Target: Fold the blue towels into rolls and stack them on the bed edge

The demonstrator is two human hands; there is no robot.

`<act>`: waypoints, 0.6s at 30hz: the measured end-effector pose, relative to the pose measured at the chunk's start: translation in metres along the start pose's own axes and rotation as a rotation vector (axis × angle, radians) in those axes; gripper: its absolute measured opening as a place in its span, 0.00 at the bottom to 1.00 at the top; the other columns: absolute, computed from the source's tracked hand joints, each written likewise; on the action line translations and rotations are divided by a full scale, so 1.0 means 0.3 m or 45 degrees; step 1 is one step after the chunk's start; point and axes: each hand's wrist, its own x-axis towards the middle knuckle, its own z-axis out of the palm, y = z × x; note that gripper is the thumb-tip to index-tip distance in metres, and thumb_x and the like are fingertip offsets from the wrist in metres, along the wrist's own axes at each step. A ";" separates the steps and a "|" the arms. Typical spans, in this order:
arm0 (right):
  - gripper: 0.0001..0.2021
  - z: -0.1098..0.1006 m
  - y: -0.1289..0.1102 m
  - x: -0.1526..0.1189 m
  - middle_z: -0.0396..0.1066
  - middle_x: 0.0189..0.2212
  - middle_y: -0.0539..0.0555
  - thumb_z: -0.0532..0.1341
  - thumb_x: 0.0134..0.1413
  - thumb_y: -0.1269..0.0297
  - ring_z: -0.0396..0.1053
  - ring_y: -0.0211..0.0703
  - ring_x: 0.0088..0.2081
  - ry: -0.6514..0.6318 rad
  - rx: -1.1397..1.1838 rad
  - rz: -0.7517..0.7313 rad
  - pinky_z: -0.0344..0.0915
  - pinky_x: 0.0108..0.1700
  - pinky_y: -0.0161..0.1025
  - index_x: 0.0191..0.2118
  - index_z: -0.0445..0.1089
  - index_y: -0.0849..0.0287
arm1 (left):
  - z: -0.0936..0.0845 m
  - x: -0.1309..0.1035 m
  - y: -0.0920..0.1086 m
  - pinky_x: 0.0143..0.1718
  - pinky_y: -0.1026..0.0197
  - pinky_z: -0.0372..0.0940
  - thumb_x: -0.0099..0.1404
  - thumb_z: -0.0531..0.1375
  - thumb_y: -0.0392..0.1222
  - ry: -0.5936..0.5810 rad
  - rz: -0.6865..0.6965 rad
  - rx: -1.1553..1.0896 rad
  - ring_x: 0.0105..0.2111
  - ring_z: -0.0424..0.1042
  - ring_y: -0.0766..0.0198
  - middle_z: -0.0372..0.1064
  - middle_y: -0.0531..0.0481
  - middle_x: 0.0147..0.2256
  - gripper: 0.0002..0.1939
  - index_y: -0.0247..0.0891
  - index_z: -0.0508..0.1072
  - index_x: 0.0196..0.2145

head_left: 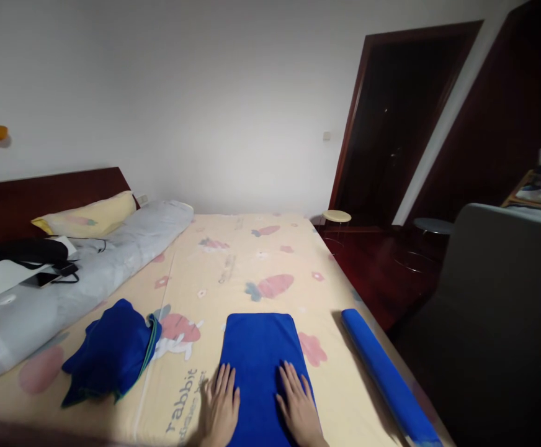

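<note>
A blue cloth (259,347), folded into a long flat rectangle, lies on the bed in front of me. My left hand (223,403) rests on its left edge, fingers stretched out and flat. On its right side lies my right hand (298,400), also flat with the fingers apart. Neither hand grips anything. To the left sits a crumpled blue cloth (112,351) with a green edge. A rolled or narrowly folded blue cloth (386,375) lies to the right, along the bed's edge.
The bed (233,261) has a cream sheet with carrot and rabbit prints. A rolled grey quilt (126,267), a yellow pillow (89,216) and a black bag (23,251) are on the left. Beyond the right edge stand a round stool (336,216) and a grey chair back (507,298).
</note>
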 end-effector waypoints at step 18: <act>0.32 0.008 0.139 0.094 0.45 0.67 0.55 0.46 0.62 0.44 0.47 0.53 0.66 0.019 -0.143 0.120 0.49 0.65 0.59 0.67 0.43 0.52 | 0.016 0.193 -0.057 0.64 0.42 0.45 0.71 0.41 0.44 0.042 0.038 0.143 0.66 0.47 0.57 0.45 0.52 0.67 0.28 0.50 0.37 0.65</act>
